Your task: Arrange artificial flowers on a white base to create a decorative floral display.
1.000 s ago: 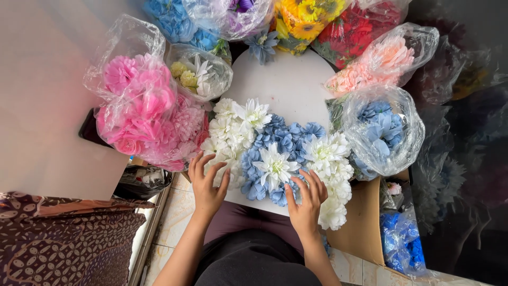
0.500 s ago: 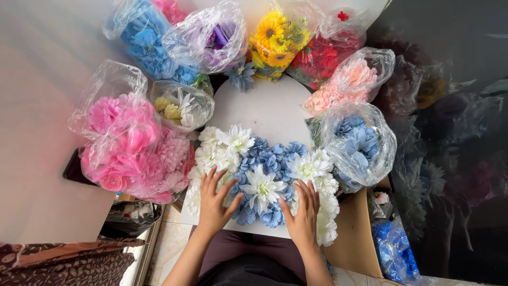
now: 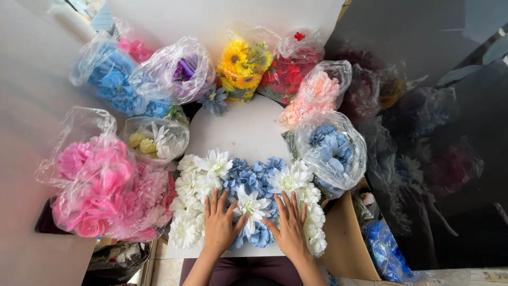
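Pressing ruffled fabric blooms (image 3: 248, 204): left hand (image 3: 219, 228); right hand (image 3: 290, 229).

I see a flat cluster of white and blue artificial flowers (image 3: 248, 204) on the white board (image 3: 238, 130), at six o'clock.

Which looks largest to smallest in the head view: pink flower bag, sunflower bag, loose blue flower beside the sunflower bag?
1. Pink flower bag, though it lies nearer the camera.
2. Sunflower bag.
3. Loose blue flower.

Clear plastic bags of pink flowers (image 3: 103, 185), blue flowers (image 3: 332, 151) and yellow flowers (image 3: 242, 66) ring the white board (image 3: 238, 127).
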